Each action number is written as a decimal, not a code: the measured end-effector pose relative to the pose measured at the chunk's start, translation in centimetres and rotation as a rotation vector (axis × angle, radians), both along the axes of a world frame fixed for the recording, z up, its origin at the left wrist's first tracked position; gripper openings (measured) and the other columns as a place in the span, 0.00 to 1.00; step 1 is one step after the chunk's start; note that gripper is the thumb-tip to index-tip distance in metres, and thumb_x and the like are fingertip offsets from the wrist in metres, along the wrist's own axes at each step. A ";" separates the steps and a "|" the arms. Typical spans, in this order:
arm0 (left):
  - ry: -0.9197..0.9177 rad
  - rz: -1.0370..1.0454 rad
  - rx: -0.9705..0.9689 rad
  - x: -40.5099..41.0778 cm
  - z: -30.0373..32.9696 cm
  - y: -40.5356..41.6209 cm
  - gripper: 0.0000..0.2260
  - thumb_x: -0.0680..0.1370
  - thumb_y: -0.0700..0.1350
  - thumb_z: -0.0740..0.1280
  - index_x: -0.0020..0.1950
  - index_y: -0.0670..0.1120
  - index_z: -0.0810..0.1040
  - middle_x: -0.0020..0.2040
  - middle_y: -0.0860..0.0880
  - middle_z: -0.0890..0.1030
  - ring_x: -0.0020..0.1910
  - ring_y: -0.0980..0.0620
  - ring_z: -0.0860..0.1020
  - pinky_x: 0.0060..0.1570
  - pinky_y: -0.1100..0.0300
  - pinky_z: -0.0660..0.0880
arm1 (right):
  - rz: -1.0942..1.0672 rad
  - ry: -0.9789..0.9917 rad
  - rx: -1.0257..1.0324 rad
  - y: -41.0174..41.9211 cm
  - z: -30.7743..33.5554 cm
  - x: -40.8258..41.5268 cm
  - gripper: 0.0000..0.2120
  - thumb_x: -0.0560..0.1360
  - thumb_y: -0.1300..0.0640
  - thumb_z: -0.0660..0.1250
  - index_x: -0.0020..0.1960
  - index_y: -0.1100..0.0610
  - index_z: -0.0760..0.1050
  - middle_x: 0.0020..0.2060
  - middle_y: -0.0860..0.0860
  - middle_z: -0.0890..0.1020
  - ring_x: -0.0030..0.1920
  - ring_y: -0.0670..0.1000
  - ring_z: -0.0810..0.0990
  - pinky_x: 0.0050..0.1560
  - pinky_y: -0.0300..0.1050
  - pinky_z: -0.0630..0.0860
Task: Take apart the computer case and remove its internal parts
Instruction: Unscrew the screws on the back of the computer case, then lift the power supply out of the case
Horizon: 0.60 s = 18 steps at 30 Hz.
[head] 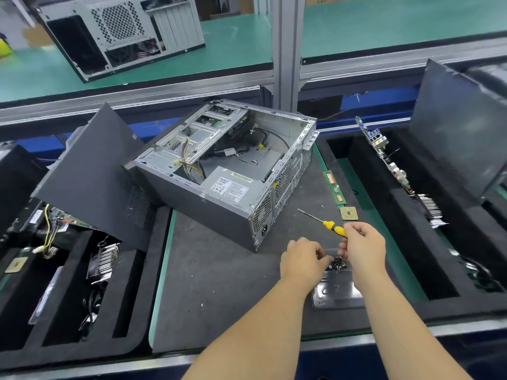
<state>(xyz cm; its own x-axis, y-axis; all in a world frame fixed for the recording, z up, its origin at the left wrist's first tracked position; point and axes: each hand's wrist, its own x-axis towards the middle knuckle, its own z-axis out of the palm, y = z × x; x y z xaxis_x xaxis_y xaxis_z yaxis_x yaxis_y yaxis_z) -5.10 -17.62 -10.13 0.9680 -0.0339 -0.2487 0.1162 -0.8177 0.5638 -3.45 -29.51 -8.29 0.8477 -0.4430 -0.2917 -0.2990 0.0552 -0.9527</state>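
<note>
Assembly-line bench, dark grey mat over green surface, aluminium frame post behind. Landmark: open computer case lying on its side mid-mat, side panel off. Inside it: power supply at the near corner, yellow/purple wire bundle just left of that, drive cage at the far side, black cable looped across the bare floor of the case. Right of the case on the mat: RAM stick, CPU just nearer than it, yellow-handled screwdriver lying nearer still. Near-right of the case, both hands over a small clear plastic bag holding dark screws; left hand pinches its left edge closed-fingered, right hand pinches the right edge the same way. Bag sits over a silver metal plate. Far right of the case: foam tray with a motherboard standing on edge. Left of the case: black side panel leaning on another foam tray with a heatsink. Second bare chassis on the green shelf behind
</note>
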 end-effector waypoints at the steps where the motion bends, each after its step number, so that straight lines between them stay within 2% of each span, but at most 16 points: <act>1: 0.007 -0.023 0.033 0.1 0.1 -0.1 0.13 0.78 0.60 0.69 0.50 0.51 0.84 0.55 0.49 0.78 0.60 0.46 0.71 0.53 0.51 0.70 | -0.003 0.005 -0.004 -0.1 -0.1 -0.1 0.06 0.79 0.60 0.64 0.46 0.54 0.78 0.39 0.56 0.78 0.34 0.52 0.76 0.35 0.49 0.77; 3: 0.022 -0.075 0.098 0.2 0.6 -0.1 0.16 0.77 0.62 0.69 0.53 0.51 0.84 0.56 0.48 0.78 0.60 0.45 0.70 0.54 0.50 0.67 | -0.007 0.013 -0.007 -0.1 -0.3 -0.3 0.06 0.79 0.60 0.63 0.46 0.54 0.78 0.39 0.56 0.78 0.33 0.52 0.76 0.36 0.50 0.78; 5: -0.018 -0.128 0.147 0.3 1.3 0.2 0.16 0.78 0.61 0.67 0.54 0.50 0.84 0.57 0.47 0.78 0.60 0.44 0.71 0.56 0.49 0.68 | 0.000 0.022 -0.004 0.1 -0.4 -0.4 0.06 0.78 0.60 0.63 0.46 0.54 0.78 0.39 0.56 0.78 0.33 0.52 0.76 0.37 0.51 0.78; 10: -0.339 -0.162 0.129 1.1 4.2 1.6 0.14 0.83 0.50 0.60 0.46 0.44 0.80 0.48 0.45 0.80 0.50 0.41 0.75 0.49 0.48 0.70 | 0.011 0.039 0.015 1.3 -0.7 -0.3 0.06 0.79 0.59 0.63 0.46 0.53 0.78 0.39 0.54 0.80 0.33 0.50 0.77 0.36 0.49 0.77; 15: -0.660 -0.041 0.025 4.3 9.4 3.5 0.09 0.80 0.44 0.64 0.46 0.43 0.82 0.44 0.45 0.82 0.46 0.40 0.76 0.47 0.47 0.71 | 0.036 0.072 0.001 1.8 -0.8 -0.2 0.05 0.79 0.57 0.65 0.46 0.54 0.78 0.36 0.55 0.80 0.33 0.52 0.76 0.35 0.49 0.77; 18: -0.658 0.104 0.089 7.1 12.0 6.3 0.10 0.80 0.45 0.62 0.55 0.46 0.81 0.52 0.46 0.82 0.52 0.41 0.76 0.51 0.49 0.71 | 0.034 0.051 -0.114 1.4 -0.6 0.0 0.03 0.76 0.57 0.67 0.44 0.54 0.79 0.39 0.52 0.81 0.38 0.53 0.78 0.43 0.55 0.78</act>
<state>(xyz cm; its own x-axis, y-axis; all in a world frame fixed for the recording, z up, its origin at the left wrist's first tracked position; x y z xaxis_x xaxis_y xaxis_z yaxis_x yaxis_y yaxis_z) 1.98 -11.36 1.87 0.9158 0.0616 0.3968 -0.1477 -0.8672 0.4756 -3.41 -28.16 -8.91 0.8483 -0.4465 -0.2846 -0.3472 -0.0633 -0.9356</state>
